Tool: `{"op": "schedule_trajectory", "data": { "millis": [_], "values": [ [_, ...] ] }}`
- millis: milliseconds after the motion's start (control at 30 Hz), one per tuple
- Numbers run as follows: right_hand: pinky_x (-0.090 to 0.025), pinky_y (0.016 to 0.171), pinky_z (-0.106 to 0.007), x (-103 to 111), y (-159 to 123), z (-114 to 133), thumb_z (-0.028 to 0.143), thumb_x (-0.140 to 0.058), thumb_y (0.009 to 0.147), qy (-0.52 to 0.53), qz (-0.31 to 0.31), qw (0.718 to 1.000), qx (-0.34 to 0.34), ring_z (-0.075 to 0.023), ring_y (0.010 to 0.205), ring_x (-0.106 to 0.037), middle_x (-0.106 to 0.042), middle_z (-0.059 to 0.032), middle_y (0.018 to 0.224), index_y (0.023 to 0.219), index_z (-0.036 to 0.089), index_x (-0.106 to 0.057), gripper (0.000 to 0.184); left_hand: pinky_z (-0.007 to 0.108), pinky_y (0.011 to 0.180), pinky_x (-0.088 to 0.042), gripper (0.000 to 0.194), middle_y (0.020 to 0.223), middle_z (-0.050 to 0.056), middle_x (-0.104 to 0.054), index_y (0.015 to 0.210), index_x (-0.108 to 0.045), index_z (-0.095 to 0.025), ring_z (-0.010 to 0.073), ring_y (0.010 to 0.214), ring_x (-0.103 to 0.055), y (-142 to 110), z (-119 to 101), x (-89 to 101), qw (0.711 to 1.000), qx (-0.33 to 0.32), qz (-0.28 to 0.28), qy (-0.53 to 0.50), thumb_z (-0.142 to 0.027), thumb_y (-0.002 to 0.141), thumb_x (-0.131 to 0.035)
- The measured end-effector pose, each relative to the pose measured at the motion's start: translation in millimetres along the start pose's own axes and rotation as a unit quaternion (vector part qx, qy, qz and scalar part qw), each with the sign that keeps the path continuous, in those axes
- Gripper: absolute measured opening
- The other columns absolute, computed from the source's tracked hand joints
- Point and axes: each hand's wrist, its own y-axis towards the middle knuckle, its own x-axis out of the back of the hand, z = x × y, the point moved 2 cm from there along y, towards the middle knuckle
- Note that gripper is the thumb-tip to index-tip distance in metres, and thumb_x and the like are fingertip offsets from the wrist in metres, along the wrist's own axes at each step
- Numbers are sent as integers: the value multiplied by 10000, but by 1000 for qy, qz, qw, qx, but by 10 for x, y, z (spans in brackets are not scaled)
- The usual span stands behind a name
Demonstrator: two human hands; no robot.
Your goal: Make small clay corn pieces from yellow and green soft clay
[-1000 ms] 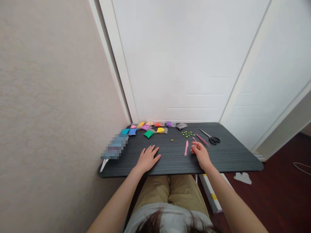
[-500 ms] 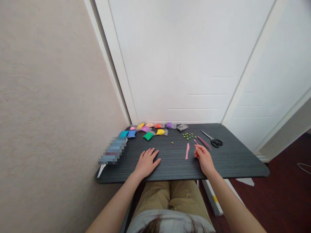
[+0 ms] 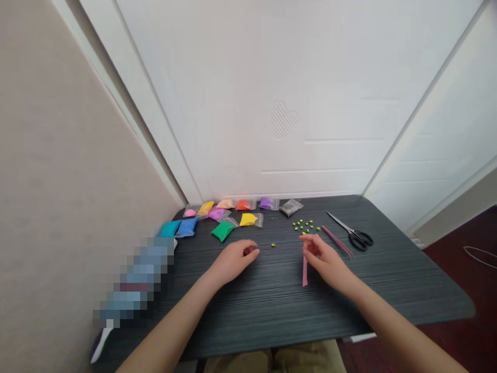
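Observation:
My left hand (image 3: 234, 262) is over the left middle of the dark table, its fingers bent and the thumb apart, with nothing visible in it. To its right lies a single small yellow-green clay piece (image 3: 273, 244). My right hand (image 3: 326, 261) is above a pink plastic knife (image 3: 305, 274), partly covering it; its fingers are loosely curved and apart, and I see nothing held. Just beyond that hand, several little yellow-green clay pieces (image 3: 306, 226) lie in a cluster. Pink tweezers (image 3: 337, 241) rest to the right of them. The small pink tool seen earlier is mostly hidden behind the fingers.
Black-handled scissors (image 3: 360, 240) lie at the right. Along the back are bags of coloured clay, among them green (image 3: 222, 231), yellow (image 3: 247, 219), purple (image 3: 266, 203) and grey (image 3: 291, 207). A blurred-out item (image 3: 135, 280) stands at the left edge, beside the wall.
My left hand has lifted from lying flat and its fingers have bent. My right hand has loosened from its pinch and moved over the pink knife. The view has shifted closer to the table.

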Motion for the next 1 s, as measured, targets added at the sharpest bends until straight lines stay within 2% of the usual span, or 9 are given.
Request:
{"op": "schedule_trajectory", "data": {
  "millis": [67, 167, 267, 367, 467, 633, 767, 867, 1000],
  "values": [
    [-398, 704, -278, -66, 170, 1, 194, -433, 776, -71, 30, 997, 18, -126, 747, -495, -518, -6, 863, 1077, 224, -472, 306, 252, 660, -423, 288, 803, 4, -626, 890, -599, -216, 154, 730, -563, 174, 1, -68, 999, -13, -2, -36, -389, 801, -386],
    [-401, 705, -277, -199, 381, -29, 161, -419, 781, -150, 66, 986, 41, -125, 749, -504, -541, -10, 863, 1073, 218, -470, 301, 246, 630, -413, 258, 753, -4, -621, 840, -601, -204, 143, 686, -552, 368, 48, -172, 998, -21, -22, -47, -334, 814, -380],
    [-384, 700, -300, -312, 502, -85, 170, -457, 775, -254, 88, 961, 60, -142, 729, -499, -570, -10, 798, 1014, 207, -516, 248, 247, 635, -409, 226, 759, -9, -613, 864, -595, -212, 139, 686, -539, 444, 132, -236, 998, -13, -46, -33, -306, 815, -395],
    [-360, 719, -325, -356, 537, -162, 194, -480, 785, -312, 90, 943, 77, -161, 764, -504, -586, -18, 797, 978, 201, -538, 202, 249, 658, -409, 205, 787, -8, -609, 894, -587, -221, 136, 708, -532, 447, 188, -248, 999, -17, -32, -34, -299, 814, -415],
    [-342, 738, -330, -345, 521, -238, 202, -487, 799, -307, 97, 943, 87, -159, 801, -515, -606, -22, 851, 974, 208, -537, 182, 252, 684, -407, 198, 796, -6, -599, 908, -581, -219, 128, 715, -528, 440, 229, -222, 999, -8, -15, -48, -294, 820, -421],
    [-325, 734, -318, -311, 493, -274, 211, -461, 831, -283, 160, 940, 106, -137, 804, -520, -622, -11, 873, 924, 216, -563, 138, 246, 698, -399, 173, 803, -6, -584, 911, -573, -225, 122, 741, -524, 437, 291, -210, 998, -3, 9, -68, -291, 819, -442],
    [-309, 707, -313, -275, 517, -249, 258, -517, 803, -298, 142, 938, 105, -126, 754, -518, -619, 11, 791, 823, 208, -572, 77, 250, 728, -393, 165, 830, -2, -588, 903, -575, -219, 126, 779, -522, 444, 304, -219, 998, -7, 12, -66, -284, 817, -450],
    [-303, 695, -313, -265, 529, -247, 306, -559, 770, -298, 134, 940, 100, -124, 723, -513, -607, 17, 743, 750, 195, -557, 112, 251, 730, -392, 170, 829, 0, -591, 907, -576, -213, 126, 775, -523, 450, 296, -222, 998, -10, 16, -63, -280, 819, -447],
    [-303, 708, -312, -277, 525, -256, 262, -545, 785, -297, 143, 938, 109, -122, 747, -513, -617, 20, 793, 808, 207, -562, 62, 259, 740, -387, 169, 824, 0, -593, 896, -579, -208, 129, 781, -522, 454, 282, -221, 998, -16, 16, -53, -277, 821, -444]
  ]
}}
